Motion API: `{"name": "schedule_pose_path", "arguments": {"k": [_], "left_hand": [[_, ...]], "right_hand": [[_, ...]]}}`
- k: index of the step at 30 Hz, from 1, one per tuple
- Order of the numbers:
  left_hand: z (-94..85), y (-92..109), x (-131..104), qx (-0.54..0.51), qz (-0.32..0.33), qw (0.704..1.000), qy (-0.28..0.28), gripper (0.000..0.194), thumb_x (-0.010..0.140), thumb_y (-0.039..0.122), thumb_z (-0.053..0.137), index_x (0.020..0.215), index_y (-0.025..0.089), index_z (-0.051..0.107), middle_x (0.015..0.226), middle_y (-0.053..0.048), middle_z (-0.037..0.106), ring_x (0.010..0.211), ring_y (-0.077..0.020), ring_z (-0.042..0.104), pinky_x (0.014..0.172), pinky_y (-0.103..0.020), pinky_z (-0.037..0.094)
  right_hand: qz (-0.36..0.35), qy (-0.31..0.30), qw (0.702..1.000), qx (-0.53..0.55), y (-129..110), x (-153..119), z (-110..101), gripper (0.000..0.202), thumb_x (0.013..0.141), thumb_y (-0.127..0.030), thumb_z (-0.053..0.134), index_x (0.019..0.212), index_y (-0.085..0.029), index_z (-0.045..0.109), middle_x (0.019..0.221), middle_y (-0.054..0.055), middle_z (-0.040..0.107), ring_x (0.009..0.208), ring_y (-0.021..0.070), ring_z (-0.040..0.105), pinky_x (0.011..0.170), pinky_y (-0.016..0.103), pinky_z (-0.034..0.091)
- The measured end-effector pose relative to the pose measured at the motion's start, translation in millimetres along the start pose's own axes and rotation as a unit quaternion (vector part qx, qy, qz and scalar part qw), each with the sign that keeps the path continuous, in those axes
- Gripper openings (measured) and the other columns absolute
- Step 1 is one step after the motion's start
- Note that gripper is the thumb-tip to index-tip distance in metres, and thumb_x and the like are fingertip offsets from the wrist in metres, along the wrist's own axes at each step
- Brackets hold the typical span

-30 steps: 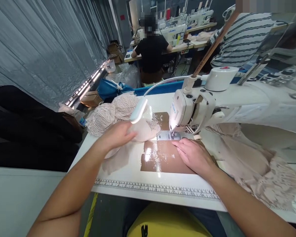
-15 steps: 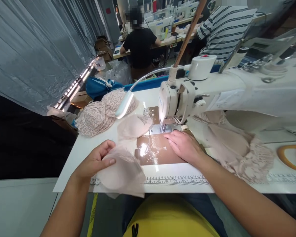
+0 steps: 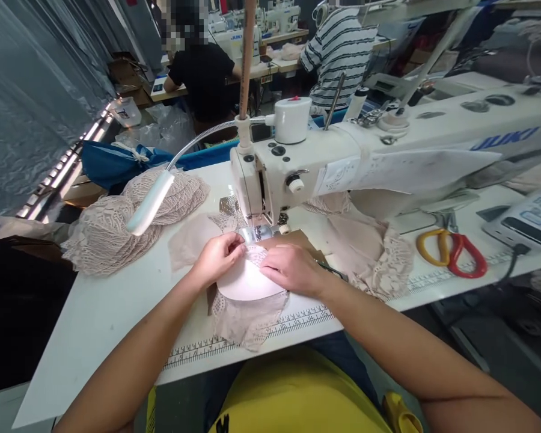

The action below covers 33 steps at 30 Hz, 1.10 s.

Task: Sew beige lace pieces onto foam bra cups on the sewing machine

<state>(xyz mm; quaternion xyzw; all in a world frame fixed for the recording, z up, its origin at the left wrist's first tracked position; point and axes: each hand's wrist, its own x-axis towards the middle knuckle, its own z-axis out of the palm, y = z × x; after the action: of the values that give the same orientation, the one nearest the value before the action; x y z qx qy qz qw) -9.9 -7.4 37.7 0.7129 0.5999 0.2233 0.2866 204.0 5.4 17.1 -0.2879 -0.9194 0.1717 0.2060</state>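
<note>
The left hand [image 3: 220,258] pinches the upper left edge of a pale, lace-trimmed fabric piece [image 3: 247,282], which lies on the tabletop [image 3: 108,325] just in front of the sewing machine [image 3: 293,171]. The right hand [image 3: 295,267] rests bent fingers on its right side; whether they grip, I cannot tell.

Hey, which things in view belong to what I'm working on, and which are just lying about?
Seemingly part of the job:
pale curved piece, at your left hand and right hand
lace fabric showing below it
sewing machine
lace stacks, probably

Apparently lying about:
scissors
blue bag beyond the table
</note>
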Motion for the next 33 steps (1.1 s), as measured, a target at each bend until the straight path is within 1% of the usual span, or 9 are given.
{"name": "schedule_pose_path", "arguments": {"k": [3,5,8,11,14,17,22,26,33], "left_hand": [[2.6,-2,7,0.038,0.022,0.999,0.014,0.019,0.086,0.03,0.048,0.084,0.017,0.062,0.073,-0.001,0.066,0.068,-0.0166,0.06,0.062,-0.026,0.044],[5.5,-3,12,0.052,0.031,0.998,0.018,0.017,0.085,0.028,0.049,0.085,0.017,0.062,0.074,-0.002,0.066,0.068,-0.0168,0.06,0.062,-0.026,0.045],[6.6,-2,14,0.074,0.043,0.996,0.041,0.017,0.086,0.024,0.048,0.091,0.016,0.062,0.084,-0.006,0.067,0.076,-0.0197,0.061,0.069,-0.029,0.046],[2.8,5,7,0.133,0.097,0.983,0.087,0.021,0.089,0.021,0.044,0.1,0.015,0.061,0.092,-0.009,0.065,0.084,-0.0214,0.06,0.073,-0.032,0.047],[2.1,13,-6,0.194,0.194,0.96,0.05,0.022,0.093,0.02,0.041,0.102,0.017,0.061,0.09,-0.008,0.066,0.081,-0.0194,0.061,0.07,-0.031,0.05],[8.9,13,-13,0.231,0.251,0.94,0.008,0.025,0.094,0.021,0.042,0.108,0.014,0.062,0.111,-0.013,0.067,0.097,-0.0235,0.063,0.082,-0.038,0.053],[16.6,-1,-7,0.248,0.248,0.936,-0.004,0.032,0.094,0.024,0.044,0.117,0.007,0.059,0.125,-0.019,0.06,0.116,-0.0289,0.056,0.097,-0.046,0.05],[12.6,-8,0,0.248,0.252,0.936,-0.011,0.044,0.092,0.028,0.047,0.127,0.003,0.053,0.128,-0.022,0.057,0.121,-0.0309,0.052,0.103,-0.047,0.047],[5.6,-11,10,0.248,0.254,0.933,-0.057,0.049,0.093,0.032,0.045,0.131,0.002,0.052,0.135,-0.021,0.053,0.125,-0.0319,0.049,0.108,-0.047,0.042]], "right_hand": [[0.031,0.009,0.999,-0.02,-1,3,0,0.022,0.089,-0.021,0.053,0.074,-0.016,0.069,0.072,0.002,0.062,0.069,0.0129,0.051,0.063,0.025,0.034],[0.058,0.015,0.997,-0.043,-2,4,-1,0.019,0.09,-0.023,0.054,0.085,-0.016,0.071,0.082,0.005,0.063,0.076,0.0149,0.053,0.065,0.026,0.036],[0.084,0.003,0.992,-0.089,-1,5,0,0.022,0.092,-0.029,0.052,0.1,-0.018,0.07,0.09,0.006,0.062,0.082,0.0176,0.052,0.069,0.028,0.037],[0.09,-0.011,0.989,-0.12,0,6,3,0.021,0.093,-0.029,0.051,0.098,-0.019,0.069,0.09,0.005,0.061,0.081,0.0178,0.051,0.07,0.03,0.037],[0.093,-0.013,0.987,-0.131,1,6,5,0.02,0.092,-0.025,0.05,0.092,-0.018,0.069,0.088,0.005,0.061,0.079,0.0173,0.051,0.07,0.03,0.037],[0.099,-0.01,0.987,-0.126,1,7,5,0.021,0.092,-0.024,0.05,0.102,-0.02,0.068,0.089,0.004,0.061,0.079,0.0174,0.051,0.07,0.031,0.036],[0.113,-0.021,0.986,-0.124,-1,9,2,0.022,0.092,-0.026,0.051,0.107,-0.02,0.066,0.091,0.004,0.063,0.08,0.0181,0.053,0.07,0.031,0.036],[0.126,-0.026,0.984,-0.124,-1,12,1,0.021,0.094,-0.026,0.047,0.1,-0.018,0.066,0.089,0.005,0.063,0.08,0.0181,0.054,0.069,0.03,0.036],[0.147,-0.042,0.981,-0.122,-1,16,-1,0.019,0.091,-0.024,0.049,0.098,-0.016,0.065,0.088,0.007,0.064,0.08,0.019,0.055,0.068,0.03,0.036]]}}
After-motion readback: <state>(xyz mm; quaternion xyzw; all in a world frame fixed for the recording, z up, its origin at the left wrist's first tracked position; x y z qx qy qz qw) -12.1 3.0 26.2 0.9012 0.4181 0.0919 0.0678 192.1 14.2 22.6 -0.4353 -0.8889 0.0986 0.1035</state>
